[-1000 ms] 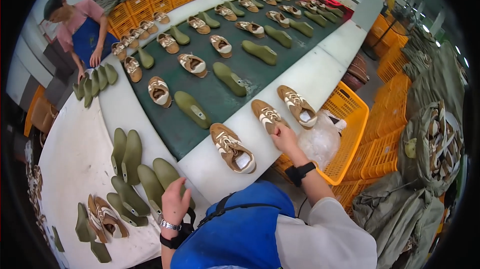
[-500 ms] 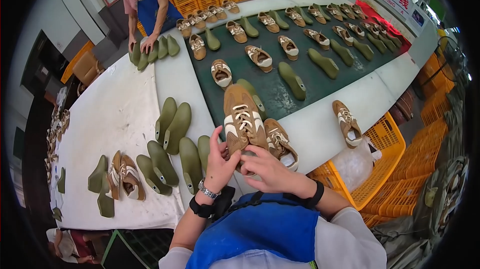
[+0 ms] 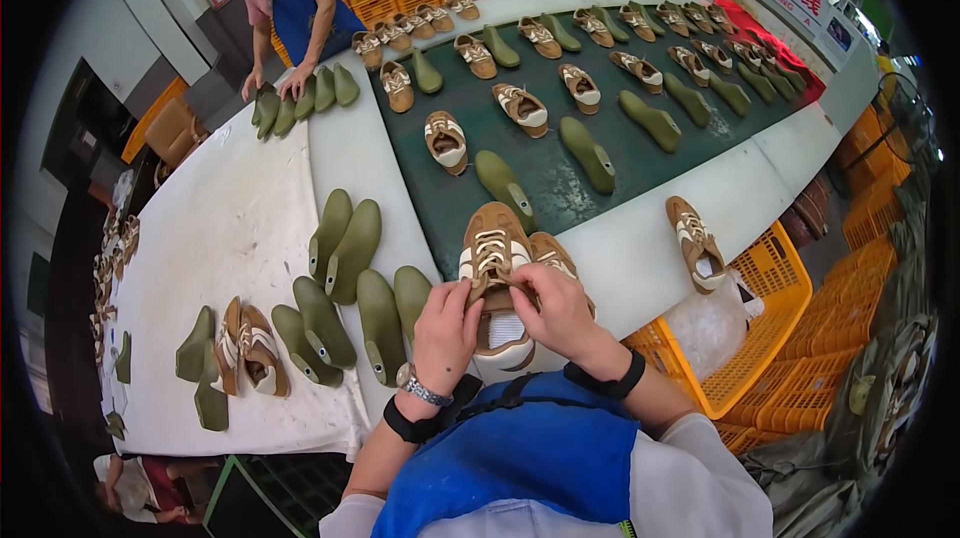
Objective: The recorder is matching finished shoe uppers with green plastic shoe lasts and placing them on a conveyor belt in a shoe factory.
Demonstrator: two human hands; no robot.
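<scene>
A brown shoe with white stripes and pale laces (image 3: pixel 492 233) is in front of me, toe pointing away. My left hand (image 3: pixel 446 336) and my right hand (image 3: pixel 562 314) hold it from both sides, fingers closed on the upper edges of its opening. A whitish lining shows inside, near the heel. A second brown shoe (image 3: pixel 553 252) lies just behind my right hand, partly hidden. Close to my left hand stand green shoe lasts (image 3: pixel 378 323). Another last (image 3: pixel 503 188) lies on the green belt beyond the shoe's toe.
Rows of shoes and lasts cover the green belt (image 3: pixel 540 163). A lone shoe (image 3: pixel 696 241) rests on the white ledge at right, above a yellow crate (image 3: pixel 775 338) holding plastic bags. More lasts and a shoe pair (image 3: pixel 262 350) sit on the left table. A co-worker (image 3: pixel 300 13) handles lasts at far left.
The shoe has come nearer to me and tilted, so its inside now shows. My hands have spread to either side of its opening. The co-worker's hand has shifted left.
</scene>
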